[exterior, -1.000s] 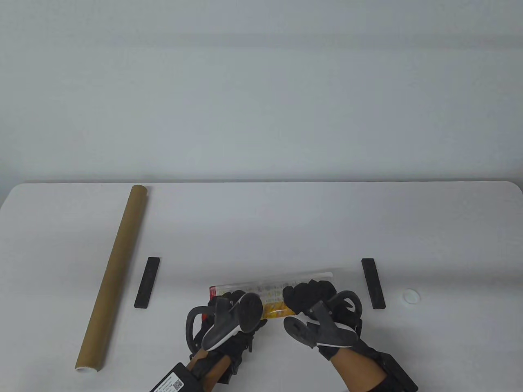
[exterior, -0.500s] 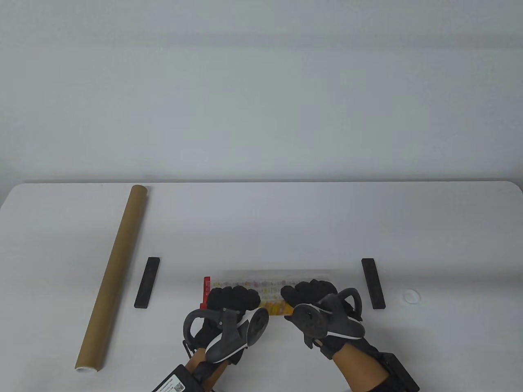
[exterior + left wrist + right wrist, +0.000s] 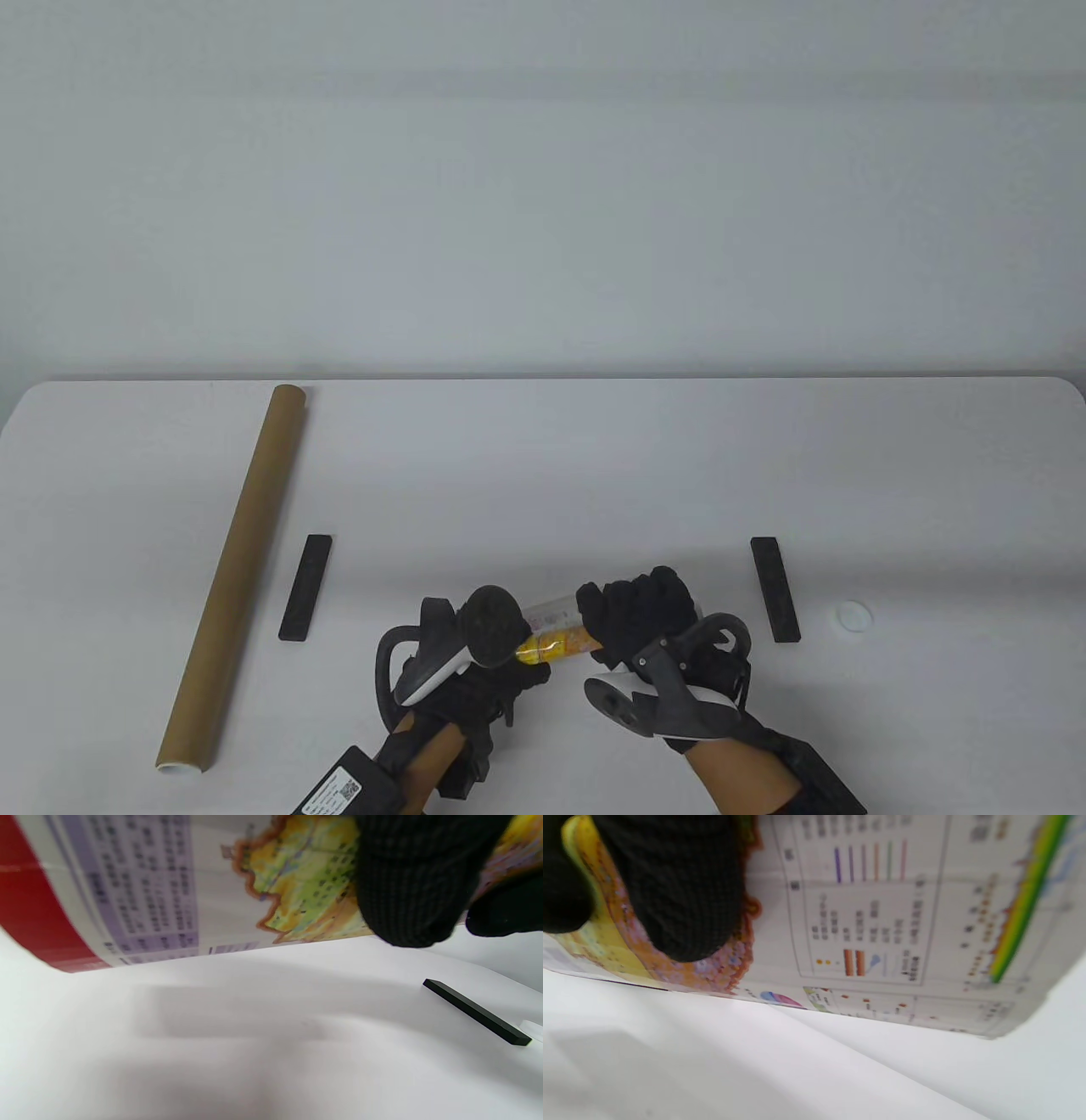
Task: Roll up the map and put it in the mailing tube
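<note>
Gripping one rolled map (image 3: 556, 632), left hand (image 3: 475, 671), right hand (image 3: 640, 615), one mailing tube (image 3: 237, 564), two black bars (image 3: 306, 587).

The map (image 3: 556, 638) shows yellow, green and orange land, a red band at one end, lilac tables and coloured legend stripes on white. Both hands (image 3: 475, 671) (image 3: 636, 611) wear black knit gloves. The tube (image 3: 233, 569) is plain brown. Two bars (image 3: 305, 587) (image 3: 775, 588) are black; the table (image 3: 543, 475) and cap (image 3: 853, 616) are white.
</note>
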Demonstrator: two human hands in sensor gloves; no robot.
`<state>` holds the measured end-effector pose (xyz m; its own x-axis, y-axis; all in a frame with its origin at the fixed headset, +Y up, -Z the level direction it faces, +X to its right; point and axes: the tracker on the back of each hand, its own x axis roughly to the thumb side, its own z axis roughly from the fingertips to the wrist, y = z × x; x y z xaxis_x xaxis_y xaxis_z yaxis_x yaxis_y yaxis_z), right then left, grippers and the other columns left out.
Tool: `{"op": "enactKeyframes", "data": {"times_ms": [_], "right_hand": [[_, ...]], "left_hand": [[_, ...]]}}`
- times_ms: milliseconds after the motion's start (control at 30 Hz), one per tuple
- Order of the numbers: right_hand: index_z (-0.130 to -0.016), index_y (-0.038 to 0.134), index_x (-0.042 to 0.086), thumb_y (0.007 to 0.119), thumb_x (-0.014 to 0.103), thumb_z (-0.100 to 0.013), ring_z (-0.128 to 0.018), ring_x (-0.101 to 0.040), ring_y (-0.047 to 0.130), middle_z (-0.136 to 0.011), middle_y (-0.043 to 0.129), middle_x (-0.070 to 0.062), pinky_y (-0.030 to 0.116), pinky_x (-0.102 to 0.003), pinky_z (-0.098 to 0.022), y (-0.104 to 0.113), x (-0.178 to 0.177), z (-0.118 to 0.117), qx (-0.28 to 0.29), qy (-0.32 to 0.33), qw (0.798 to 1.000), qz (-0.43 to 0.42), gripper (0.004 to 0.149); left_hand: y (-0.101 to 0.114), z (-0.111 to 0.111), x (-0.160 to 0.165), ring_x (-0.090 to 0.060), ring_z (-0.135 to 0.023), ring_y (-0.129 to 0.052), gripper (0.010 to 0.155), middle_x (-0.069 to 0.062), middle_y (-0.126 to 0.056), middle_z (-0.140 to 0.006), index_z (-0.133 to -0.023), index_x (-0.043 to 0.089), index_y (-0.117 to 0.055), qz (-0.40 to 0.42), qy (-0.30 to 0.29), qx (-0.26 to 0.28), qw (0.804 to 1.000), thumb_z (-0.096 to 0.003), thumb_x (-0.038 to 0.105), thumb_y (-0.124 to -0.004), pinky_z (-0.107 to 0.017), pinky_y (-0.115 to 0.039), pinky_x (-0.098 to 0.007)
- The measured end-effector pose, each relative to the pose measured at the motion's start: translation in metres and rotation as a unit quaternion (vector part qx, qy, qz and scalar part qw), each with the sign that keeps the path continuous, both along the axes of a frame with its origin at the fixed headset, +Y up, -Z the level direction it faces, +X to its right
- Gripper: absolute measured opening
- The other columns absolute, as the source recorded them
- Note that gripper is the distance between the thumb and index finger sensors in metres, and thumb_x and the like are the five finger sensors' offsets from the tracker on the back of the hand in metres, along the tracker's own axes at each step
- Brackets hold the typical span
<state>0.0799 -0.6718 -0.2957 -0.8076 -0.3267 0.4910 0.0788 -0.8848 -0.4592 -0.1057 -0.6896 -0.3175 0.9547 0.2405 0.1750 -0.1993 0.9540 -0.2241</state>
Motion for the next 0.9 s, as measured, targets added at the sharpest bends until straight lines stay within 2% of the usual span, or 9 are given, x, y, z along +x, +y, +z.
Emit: {"op": "enactKeyframes", "data": {"times_ms": [133,333,433,533,600,733,900], "right_hand": [[-0.084,0.091,0.018,0.098,0.044,-0.04,-0.053,-0.03,0.097,-0.067,0.092,-0.005,0.077,-0.057,-0.054,-0.001,0.001,-0.004,-0.013,-0.011,1.0,0.001,0.052],[-0.082,0.092,0.016,0.098,0.043,-0.042,-0.05,-0.029,0.098,-0.064,0.093,-0.005,0.078,-0.056,-0.051,-0.003,0.006,-0.012,-0.062,-0.021,0.997,-0.033,0.049],[-0.082,0.092,0.015,0.098,0.043,-0.042,-0.048,-0.029,0.098,-0.063,0.094,-0.006,0.079,-0.056,-0.05,-0.003,0.01,-0.017,-0.109,-0.02,0.991,-0.07,0.049],[-0.081,0.093,0.015,0.098,0.043,-0.042,-0.047,-0.029,0.099,-0.063,0.094,-0.006,0.079,-0.056,-0.049,-0.005,0.016,-0.023,-0.162,-0.015,0.981,-0.105,0.048],[-0.082,0.093,0.015,0.099,0.042,-0.042,-0.048,-0.029,0.099,-0.063,0.094,-0.006,0.079,-0.057,-0.049,-0.007,0.018,-0.024,-0.183,-0.01,0.976,-0.117,0.049],[-0.085,0.091,0.014,0.098,0.043,-0.042,-0.049,-0.03,0.099,-0.064,0.094,-0.006,0.078,-0.056,-0.049,-0.009,0.019,-0.025,-0.187,-0.007,0.976,-0.115,0.053],[-0.092,0.086,0.013,0.097,0.045,-0.042,-0.061,-0.034,0.096,-0.074,0.09,-0.008,0.072,-0.06,-0.057,-0.007,0.012,-0.014,-0.096,-0.006,0.993,-0.064,0.06]], "left_hand": [[-0.001,0.003,0.005,-0.015,-0.055,-0.101,0.048,0.008,-0.096,-0.062,-0.075,0.04,-0.089,-0.018,0.004,0.038,0.999,-0.0323,0.063,-0.093,-0.063,-0.079,-0.038],[0.007,0.015,0.014,-0.017,-0.064,-0.1,0.056,0.009,-0.093,-0.072,-0.082,0.041,-0.084,-0.099,0.007,0.164,0.982,-0.0316,0.064,-0.094,-0.067,-0.076,-0.04],[0.012,0.02,0.016,-0.016,-0.064,-0.101,0.057,0.01,-0.093,-0.072,-0.082,0.042,-0.084,-0.134,0.0,0.225,0.965,-0.0302,0.064,-0.094,-0.066,-0.077,-0.039],[0.014,0.023,0.019,-0.014,-0.057,-0.102,0.055,0.01,-0.095,-0.066,-0.078,0.042,-0.086,-0.148,-0.008,0.264,0.953,-0.0287,0.063,-0.096,-0.063,-0.079,-0.037],[0.015,0.023,0.02,-0.012,-0.053,-0.103,0.053,0.01,-0.096,-0.061,-0.075,0.042,-0.088,-0.159,-0.014,0.269,0.95,-0.0277,0.064,-0.097,-0.062,-0.08,-0.036],[0.014,0.022,0.021,-0.012,-0.05,-0.102,0.048,0.01,-0.096,-0.058,-0.07,0.042,-0.089,-0.16,-0.018,0.246,0.956,-0.0286,0.064,-0.097,-0.061,-0.08,-0.036],[0.012,0.017,0.016,-0.013,-0.05,-0.102,0.044,0.01,-0.096,-0.057,-0.068,0.042,-0.09,-0.129,-0.006,0.194,0.972,-0.0303,0.063,-0.096,-0.06,-0.081,-0.036]]}}
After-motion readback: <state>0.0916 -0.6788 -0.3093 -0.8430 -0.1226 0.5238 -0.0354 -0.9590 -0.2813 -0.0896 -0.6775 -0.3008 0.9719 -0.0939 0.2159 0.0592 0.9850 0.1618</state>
